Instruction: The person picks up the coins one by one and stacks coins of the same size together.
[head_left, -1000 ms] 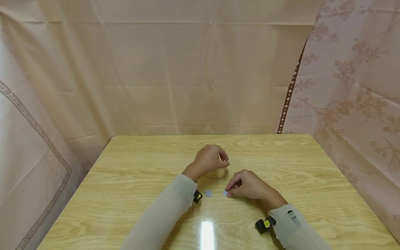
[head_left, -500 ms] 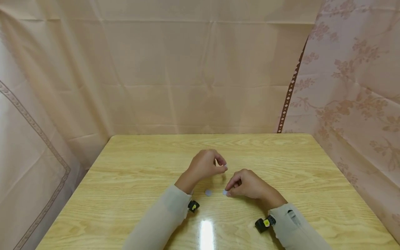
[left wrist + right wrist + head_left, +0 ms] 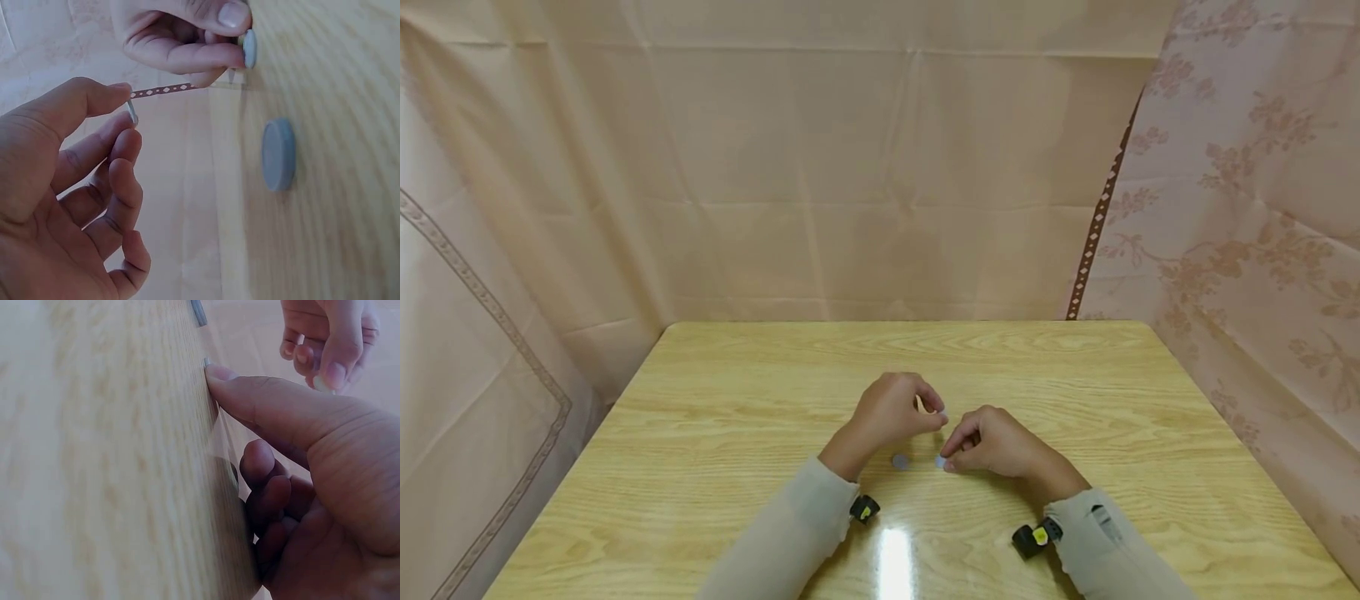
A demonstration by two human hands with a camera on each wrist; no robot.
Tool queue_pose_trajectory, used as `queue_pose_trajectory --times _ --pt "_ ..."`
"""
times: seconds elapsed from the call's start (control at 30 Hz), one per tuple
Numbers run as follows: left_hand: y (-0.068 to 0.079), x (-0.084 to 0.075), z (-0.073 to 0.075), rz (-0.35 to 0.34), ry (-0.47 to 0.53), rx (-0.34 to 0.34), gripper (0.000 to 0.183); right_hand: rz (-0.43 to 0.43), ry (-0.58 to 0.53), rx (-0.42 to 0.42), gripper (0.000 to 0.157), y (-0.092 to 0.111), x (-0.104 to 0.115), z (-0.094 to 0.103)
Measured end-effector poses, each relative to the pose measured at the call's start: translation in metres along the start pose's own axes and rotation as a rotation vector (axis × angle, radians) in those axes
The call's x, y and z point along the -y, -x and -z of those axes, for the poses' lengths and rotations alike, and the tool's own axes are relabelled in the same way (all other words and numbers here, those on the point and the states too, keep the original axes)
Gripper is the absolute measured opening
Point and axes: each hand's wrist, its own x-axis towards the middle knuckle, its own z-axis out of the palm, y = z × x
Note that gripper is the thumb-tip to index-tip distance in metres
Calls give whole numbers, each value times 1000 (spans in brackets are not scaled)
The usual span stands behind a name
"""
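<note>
Just above the table, my left hand (image 3: 887,410) pinches a small pale disc (image 3: 132,114) between thumb and index finger, its other fingers loosely bent. To its right and a little nearer, my right hand (image 3: 1000,446) pinches another pale disc (image 3: 250,49) by its edge, low at the tabletop. A third round disc (image 3: 279,155), blue-grey with a raised rim, lies flat on the wood, left of the right hand's fingertips. The fingers cover part of both pinched discs.
The light wooden table (image 3: 737,375) reaches back to a beige curtain (image 3: 865,183). Patterned cloth (image 3: 1247,208) hangs along the right side. A bright glare spot lies on the near tabletop. Each wrist carries a small black camera (image 3: 1030,540).
My left hand has come nearer and lower with its disc, toward the right hand's fingertips. The right hand and the disc lying on the table stay in place.
</note>
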Motion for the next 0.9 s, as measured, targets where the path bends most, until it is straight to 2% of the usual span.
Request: queue_pose_trajectory --times 0.17,0.4,0.73,0.9 --pt "2 2 -4 12 -20 14 10 -6 4 -5 5 0 0 0" --pt "3 4 -13 53 -76 80 12 -1 6 -10 6 -1 -1 0" --pt "6 2 -18 46 -160 181 11 9 17 -22 5 -1 -2 0" --pt "8 2 -20 46 -160 217 13 13 18 -27 5 -1 -3 0"
